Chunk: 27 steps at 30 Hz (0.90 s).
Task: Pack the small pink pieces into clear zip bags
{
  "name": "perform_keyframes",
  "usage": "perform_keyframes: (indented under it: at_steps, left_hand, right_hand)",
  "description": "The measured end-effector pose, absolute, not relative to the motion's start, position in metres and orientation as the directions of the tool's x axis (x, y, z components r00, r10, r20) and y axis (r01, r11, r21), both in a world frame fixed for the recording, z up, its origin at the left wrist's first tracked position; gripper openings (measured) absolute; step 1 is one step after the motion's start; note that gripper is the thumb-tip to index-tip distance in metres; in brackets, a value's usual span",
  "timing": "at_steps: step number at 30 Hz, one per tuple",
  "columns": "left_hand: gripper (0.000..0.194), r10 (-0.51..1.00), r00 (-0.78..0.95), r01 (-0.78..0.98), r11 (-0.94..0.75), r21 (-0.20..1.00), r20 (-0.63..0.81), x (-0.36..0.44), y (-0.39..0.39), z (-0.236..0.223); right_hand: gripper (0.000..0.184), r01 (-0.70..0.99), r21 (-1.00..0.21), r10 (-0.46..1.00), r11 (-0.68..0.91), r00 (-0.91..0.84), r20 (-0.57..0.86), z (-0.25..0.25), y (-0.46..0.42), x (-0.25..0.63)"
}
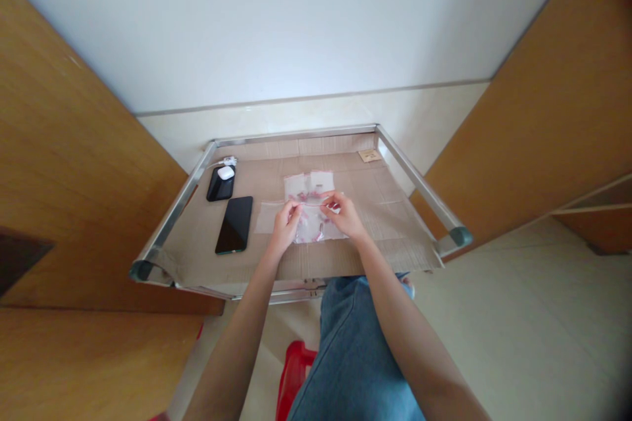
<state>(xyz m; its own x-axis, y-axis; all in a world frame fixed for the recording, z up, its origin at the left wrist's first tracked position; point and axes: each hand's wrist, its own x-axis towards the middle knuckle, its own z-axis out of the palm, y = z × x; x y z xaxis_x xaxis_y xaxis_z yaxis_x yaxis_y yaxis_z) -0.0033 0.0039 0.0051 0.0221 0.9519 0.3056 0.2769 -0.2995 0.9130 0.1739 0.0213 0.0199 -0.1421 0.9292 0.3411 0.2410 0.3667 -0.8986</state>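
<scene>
Bare forearms (413,329) lead to the left hand (285,226) and right hand (346,216), fingers pinched together, gripping a clear, flat plastic bag (309,230) at opposite ends of its pink-edged mouth, near the cardboard-covered desk's (405,247) front edge; similar clear bags (320,179) lie just beyond.

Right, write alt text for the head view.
A person's left hand and right hand pinch the edge of a small clear bag, with similar bags nearby on cardboard. To their left lie a dark phone and, farther back, a second phone with a white case on top.
</scene>
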Motion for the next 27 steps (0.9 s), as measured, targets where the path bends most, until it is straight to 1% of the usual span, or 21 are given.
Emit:
perform_keyframes:
  at_steps: [5, 11, 16, 20, 23, 27]
  left_hand:
    - [0.021, 0.957, 0.000, 0.271, -0.281, 0.921, 0.291, -0.002, 0.004, 0.005]
    - [0.022, 0.946, 0.058, 0.279, -0.321, 0.905, 0.318, -0.004, 0.004, 0.001]
    - [0.021, 0.939, 0.073, 0.311, -0.343, 0.887, 0.337, -0.004, 0.005, 0.000]
    - [0.021, 0.940, 0.053, 0.321, -0.337, 0.885, 0.338, -0.003, 0.005, 0.000]
    - [0.019, 0.942, 0.039, 0.327, -0.327, 0.887, 0.333, -0.003, 0.004, 0.000]
    - [0.016, 0.937, 0.069, 0.351, -0.344, 0.871, 0.342, -0.003, 0.004, 0.000]
  right_hand:
    - [0.020, 0.293, -0.879, 0.926, 0.376, -0.136, 0.351, 0.018, 0.022, 0.172]
    - [0.028, 0.365, -0.836, 0.912, 0.409, -0.199, 0.359, 0.019, 0.018, 0.168]
    - [0.021, 0.425, -0.797, 0.903, 0.429, -0.187, 0.386, 0.020, 0.015, 0.161]
    - [0.018, 0.441, -0.787, 0.901, 0.431, -0.171, 0.398, 0.020, 0.015, 0.160]
    - [0.020, 0.433, -0.799, 0.908, 0.418, -0.170, 0.383, 0.020, 0.014, 0.160]
    - [0.023, 0.431, -0.798, 0.907, 0.420, -0.209, 0.365, 0.022, 0.011, 0.159]
